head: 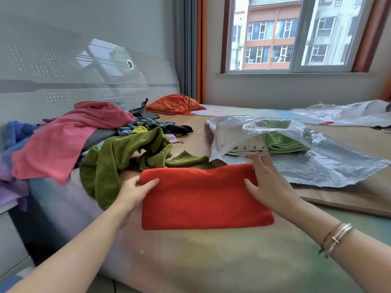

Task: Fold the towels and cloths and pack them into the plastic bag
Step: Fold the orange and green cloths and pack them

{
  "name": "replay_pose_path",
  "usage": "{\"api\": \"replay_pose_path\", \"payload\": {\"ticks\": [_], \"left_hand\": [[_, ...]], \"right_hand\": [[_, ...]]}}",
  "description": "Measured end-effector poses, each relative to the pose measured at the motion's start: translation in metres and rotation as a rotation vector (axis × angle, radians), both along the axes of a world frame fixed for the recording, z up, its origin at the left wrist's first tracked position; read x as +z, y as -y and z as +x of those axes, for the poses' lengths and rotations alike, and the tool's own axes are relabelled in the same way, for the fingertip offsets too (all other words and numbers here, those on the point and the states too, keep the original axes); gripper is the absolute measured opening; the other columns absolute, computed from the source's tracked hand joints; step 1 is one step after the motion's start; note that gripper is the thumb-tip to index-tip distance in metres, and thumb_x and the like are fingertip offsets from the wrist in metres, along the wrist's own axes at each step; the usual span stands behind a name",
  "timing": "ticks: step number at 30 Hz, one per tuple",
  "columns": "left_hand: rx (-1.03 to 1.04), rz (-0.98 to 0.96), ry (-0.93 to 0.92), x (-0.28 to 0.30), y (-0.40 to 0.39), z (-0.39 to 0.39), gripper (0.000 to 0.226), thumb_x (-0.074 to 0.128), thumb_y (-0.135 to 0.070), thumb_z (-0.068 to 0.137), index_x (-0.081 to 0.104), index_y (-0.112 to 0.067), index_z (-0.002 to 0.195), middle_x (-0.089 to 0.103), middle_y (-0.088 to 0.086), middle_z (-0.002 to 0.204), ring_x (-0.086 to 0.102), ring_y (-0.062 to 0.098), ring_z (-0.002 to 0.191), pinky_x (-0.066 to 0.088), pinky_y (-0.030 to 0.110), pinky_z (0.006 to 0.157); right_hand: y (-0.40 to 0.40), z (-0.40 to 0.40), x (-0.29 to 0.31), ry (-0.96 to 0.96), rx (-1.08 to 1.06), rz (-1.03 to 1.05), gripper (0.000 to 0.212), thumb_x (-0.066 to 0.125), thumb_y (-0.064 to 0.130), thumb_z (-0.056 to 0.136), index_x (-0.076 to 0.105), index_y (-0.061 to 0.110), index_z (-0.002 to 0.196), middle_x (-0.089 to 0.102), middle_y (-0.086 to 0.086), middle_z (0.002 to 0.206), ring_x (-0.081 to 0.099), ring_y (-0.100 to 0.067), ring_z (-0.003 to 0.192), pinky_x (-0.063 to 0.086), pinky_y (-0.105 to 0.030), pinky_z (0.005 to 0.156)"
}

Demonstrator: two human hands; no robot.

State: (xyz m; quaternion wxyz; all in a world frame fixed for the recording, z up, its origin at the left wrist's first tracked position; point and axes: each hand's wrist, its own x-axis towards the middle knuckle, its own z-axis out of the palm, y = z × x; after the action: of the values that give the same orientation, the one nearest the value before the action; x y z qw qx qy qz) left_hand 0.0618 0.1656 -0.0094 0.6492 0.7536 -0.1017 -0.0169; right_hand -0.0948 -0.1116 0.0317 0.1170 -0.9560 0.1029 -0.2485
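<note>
**One folded red towel, held at both ends before the bag's mouth**

One red towel (203, 197), folded into a flat rectangle, lies on the bed (222, 261) between the two hands, its long axis running from one hand to the other. The left hand (135, 191) grips its left end, thumb on top and fingers curled beneath the edge. The right hand (268, 182) rests on the upper right corner, thumb lying on the cloth and fingers stretched forward over the far edge toward the plastic bag (285, 149); whether those fingers touch the bag's lip I cannot tell.

The bag lies just beyond the right hand and a little to its right, its mouth turned toward the person. Inside it sit a folded pale cloth (247, 148) and a folded green towel (283, 142). The right hand is plainly the nearer to the opening, so the towel would likely go in right end first, sliding forward and rightward.

Beyond the left hand lie an unfolded olive towel (118, 159) and, farther left, a pink towel (63, 142) atop a loose heap of cloths.
</note>
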Motion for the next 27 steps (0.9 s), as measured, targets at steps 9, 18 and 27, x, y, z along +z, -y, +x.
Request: {"api": "replay_pose_path", "payload": {"ticks": [9, 18, 27], "left_hand": [[-0.088, -0.278, -0.044, 0.011, -0.001, 0.006, 0.014, 0.065, -0.014, 0.09, 0.069, -0.015, 0.103, 0.071, 0.003, 0.095, 0.066, 0.005, 0.073, 0.051, 0.012, 0.059], [-0.176, -0.228, 0.119, 0.026, -0.007, -0.026, 0.037, 0.072, -0.014, 0.083, 0.064, -0.027, 0.117, 0.072, 0.004, 0.108, 0.069, 0.02, 0.097, 0.054, 0.031, 0.078], [-0.344, 0.263, 0.374, 0.087, 0.032, -0.093, 0.063, 0.072, -0.013, 0.083, 0.04, -0.045, 0.126, 0.057, -0.023, 0.11, 0.059, -0.008, 0.092, 0.043, 0.002, 0.072]], "right_hand": [[0.011, 0.019, 0.02, -0.038, -0.11, 0.466, 0.019, 0.071, 0.018, 0.072, 0.052, 0.021, 0.073, 0.055, 0.002, 0.076, 0.052, -0.017, 0.079, 0.04, -0.029, 0.063], [0.007, -0.005, 0.019, 0.274, 0.003, 0.863, 0.014, 0.069, 0.017, 0.086, 0.059, 0.018, 0.096, 0.066, -0.002, 0.093, 0.062, -0.014, 0.082, 0.05, -0.029, 0.074], [0.002, -0.029, 0.044, 0.195, -0.019, 1.131, 0.019, 0.059, 0.014, 0.089, 0.054, 0.013, 0.108, 0.063, -0.007, 0.091, 0.061, -0.017, 0.072, 0.051, -0.028, 0.065]]}}
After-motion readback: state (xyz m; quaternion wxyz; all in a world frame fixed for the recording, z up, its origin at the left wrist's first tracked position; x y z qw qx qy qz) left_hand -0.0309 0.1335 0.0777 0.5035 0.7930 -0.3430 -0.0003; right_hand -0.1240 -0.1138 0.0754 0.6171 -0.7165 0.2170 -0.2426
